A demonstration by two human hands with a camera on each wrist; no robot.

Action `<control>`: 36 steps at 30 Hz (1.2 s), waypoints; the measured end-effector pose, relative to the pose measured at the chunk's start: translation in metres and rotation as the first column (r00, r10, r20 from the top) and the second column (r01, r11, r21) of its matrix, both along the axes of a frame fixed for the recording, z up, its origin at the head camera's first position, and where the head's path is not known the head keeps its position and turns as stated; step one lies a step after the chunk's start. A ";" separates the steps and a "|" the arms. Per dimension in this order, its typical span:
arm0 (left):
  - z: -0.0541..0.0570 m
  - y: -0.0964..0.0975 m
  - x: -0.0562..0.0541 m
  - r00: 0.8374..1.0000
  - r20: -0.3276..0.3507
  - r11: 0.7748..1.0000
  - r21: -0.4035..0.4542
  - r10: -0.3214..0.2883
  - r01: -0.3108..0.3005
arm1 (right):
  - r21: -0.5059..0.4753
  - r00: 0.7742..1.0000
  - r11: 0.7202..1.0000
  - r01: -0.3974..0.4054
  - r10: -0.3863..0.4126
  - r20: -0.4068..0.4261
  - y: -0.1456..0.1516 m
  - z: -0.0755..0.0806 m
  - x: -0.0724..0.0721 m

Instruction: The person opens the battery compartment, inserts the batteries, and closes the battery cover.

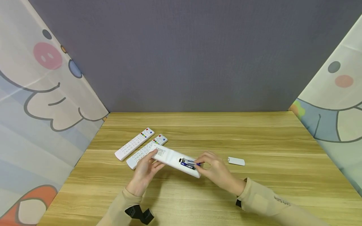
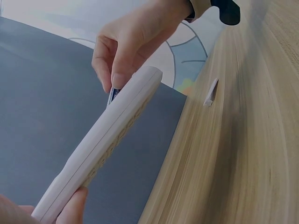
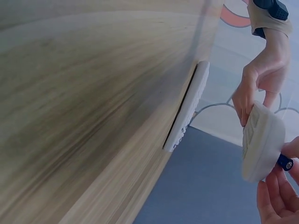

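Note:
My left hand [image 1: 144,172] grips a white remote control [image 1: 172,158] by one end, thumb on its back. The remote is held above the table with its back up and its battery compartment uncovered. Inside the compartment lies a dark blue battery [image 1: 188,165]. My right hand [image 1: 216,169] pinches a second blue battery [image 3: 285,162] at the compartment; in the head view its fingers partly cover it. In the left wrist view that battery [image 2: 113,95] is tilted, one end sticking out of the remote.
Two more white remotes, one [image 1: 134,144] at the left and one [image 1: 138,157] partly behind the held remote, lie buttons up on the wooden table [image 1: 268,135]. A white battery cover [image 1: 236,161] lies right of my right hand. A grey panel [image 1: 198,56] stands behind.

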State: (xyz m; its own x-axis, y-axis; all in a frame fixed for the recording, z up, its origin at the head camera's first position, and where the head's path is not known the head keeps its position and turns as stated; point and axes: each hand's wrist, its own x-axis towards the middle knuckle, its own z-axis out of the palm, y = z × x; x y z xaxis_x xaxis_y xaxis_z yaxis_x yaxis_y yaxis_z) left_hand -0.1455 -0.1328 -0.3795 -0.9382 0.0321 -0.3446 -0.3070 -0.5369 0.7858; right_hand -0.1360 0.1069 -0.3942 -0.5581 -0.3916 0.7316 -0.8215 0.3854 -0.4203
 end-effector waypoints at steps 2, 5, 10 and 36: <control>0.000 0.000 0.000 1.000 0.000 1.000 -0.003 -0.001 0.001 | -0.001 1.000 1.000 0.001 -0.001 -0.016 0.000 -0.001 0.000; 0.001 0.001 0.001 1.000 0.009 1.000 0.002 0.007 -0.007 | -0.004 1.000 1.000 0.003 -0.004 -0.026 -0.001 -0.002 -0.001; 0.000 0.001 0.001 1.000 0.010 1.000 -0.003 0.006 -0.006 | -0.017 0.999 1.000 -0.005 0.005 -0.053 -0.002 -0.004 -0.003; 0.000 0.004 0.001 1.000 0.010 0.999 -0.030 -0.010 0.011 | -0.011 0.987 1.000 -0.007 0.008 0.163 -0.005 -0.006 0.001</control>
State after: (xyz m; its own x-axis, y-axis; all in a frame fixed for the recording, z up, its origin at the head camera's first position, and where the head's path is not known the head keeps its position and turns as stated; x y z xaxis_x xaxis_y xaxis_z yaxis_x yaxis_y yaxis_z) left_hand -0.1441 -0.1283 -0.3796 -0.9344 0.0314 -0.3549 -0.3205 -0.5095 0.7985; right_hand -0.1350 0.1021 -0.4001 -0.6674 -0.3888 0.6351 -0.7443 0.3742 -0.5531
